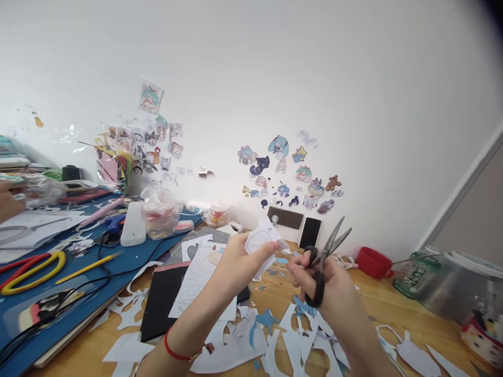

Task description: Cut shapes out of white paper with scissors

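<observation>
My left hand (245,257) pinches a small piece of white paper (257,238) with a line drawing on it, held up above the table. In my right hand (324,280) are black-handled scissors (323,256), their blades parted and pointing up and to the right, apart from the paper. Below my left forearm lie a printed sheet (192,283) with line drawings and a black flat item (159,301). White paper offcuts (298,340) with cut-out holes and blue scraps (268,319) are strewn under both hands.
On the left, a blue mat (90,251) carries red-and-yellow scissors (35,269), a yellow pencil (90,267) and cables. A phone (310,233) leans on the wall by sockets (285,217). A red cup (373,262) and green can (416,275) stand right. Another hand (10,201) shows at far left.
</observation>
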Demonstrator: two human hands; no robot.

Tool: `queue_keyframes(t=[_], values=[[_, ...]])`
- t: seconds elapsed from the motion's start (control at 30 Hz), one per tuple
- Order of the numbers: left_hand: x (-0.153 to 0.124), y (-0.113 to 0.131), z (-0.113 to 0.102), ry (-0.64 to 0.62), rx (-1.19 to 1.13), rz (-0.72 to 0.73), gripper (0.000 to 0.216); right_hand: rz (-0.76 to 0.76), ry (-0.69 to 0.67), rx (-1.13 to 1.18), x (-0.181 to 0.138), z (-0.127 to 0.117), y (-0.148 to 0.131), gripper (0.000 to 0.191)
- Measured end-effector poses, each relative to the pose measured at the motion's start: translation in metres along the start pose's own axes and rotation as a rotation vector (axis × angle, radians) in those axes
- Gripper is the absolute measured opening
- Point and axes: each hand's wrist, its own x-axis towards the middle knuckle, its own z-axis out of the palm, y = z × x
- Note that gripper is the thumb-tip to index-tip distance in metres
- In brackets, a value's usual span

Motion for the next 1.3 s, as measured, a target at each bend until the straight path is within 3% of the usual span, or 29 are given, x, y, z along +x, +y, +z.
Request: queue_keyframes(t=[0.17, 0.4, 0.7, 0.8, 0.93, 1.13, 1.3], values=[[-0.002, -0.006, 0.010, -0.046, 0.037, 0.051, 0.021, -0.094, 0.197, 0.196, 0.002, 0.012, 0.007, 0.035], [-0.003, -0.008, 0.012, -0.092, 0.101, 0.131, 0.020, -0.117, 0.195, 0.271, 0.004, 0.014, 0.009, 0.031], [0.004, -0.008, 0.005, -0.085, 0.182, 0.121, 0.025, -0.158, 0.239, 0.323, 0.008, 0.021, 0.015, 0.032], [0.008, -0.005, -0.008, 0.022, 0.137, 0.042, 0.028, -0.135, 0.163, 0.224, 0.012, 0.022, 0.021, 0.031], [0.010, 0.001, -0.034, 0.264, -0.019, 0.012, 0.031, -0.069, -0.028, -0.003, 0.026, 0.034, 0.045, 0.025], [0.015, 0.003, -0.066, 0.609, -0.226, 0.023, 0.027, -0.020, -0.203, -0.213, 0.054, 0.085, 0.101, 0.013], [0.016, 0.005, -0.072, 0.587, -0.195, 0.009, 0.031, -0.018, -0.258, -0.503, 0.073, 0.120, 0.129, 0.011]])
